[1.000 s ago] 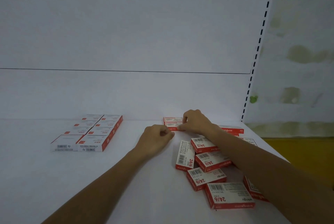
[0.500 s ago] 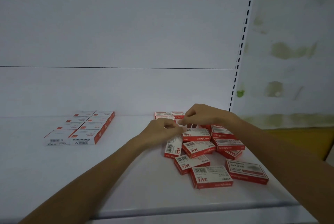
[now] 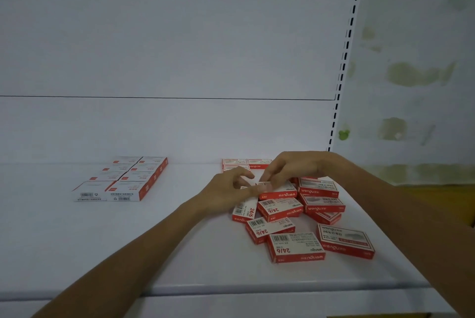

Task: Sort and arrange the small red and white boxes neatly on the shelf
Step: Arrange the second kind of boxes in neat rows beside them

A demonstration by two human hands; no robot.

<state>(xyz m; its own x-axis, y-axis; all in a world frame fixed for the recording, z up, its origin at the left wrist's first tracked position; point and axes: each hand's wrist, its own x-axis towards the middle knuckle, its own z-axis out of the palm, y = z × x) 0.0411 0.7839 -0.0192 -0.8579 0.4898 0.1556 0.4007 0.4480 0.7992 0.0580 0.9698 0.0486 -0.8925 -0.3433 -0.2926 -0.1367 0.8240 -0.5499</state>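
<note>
White shelf (image 3: 128, 253) held a messy pile (image 3: 295, 248) on the right. At its far edge I saw my left hand (image 3: 226, 189) and right hand (image 3: 295, 166) both pinching one small box (image 3: 279, 191), fingers curled.

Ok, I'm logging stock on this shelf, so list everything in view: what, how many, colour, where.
neat block: eight boxes, white tops with red sides, two by four, left of the shelf
back row: about three boxes, red and white, at the shelf's rear, centre
loose pile: about nine boxes, red and white, jumbled, right of the shelf
shelf: one, white
slotted upright: one, white with black slots, right edge of the shelving
wall: pale with greenish stains, far right
left hand: fingers at the pile's rear box
right hand: pinches the same rear box
</note>
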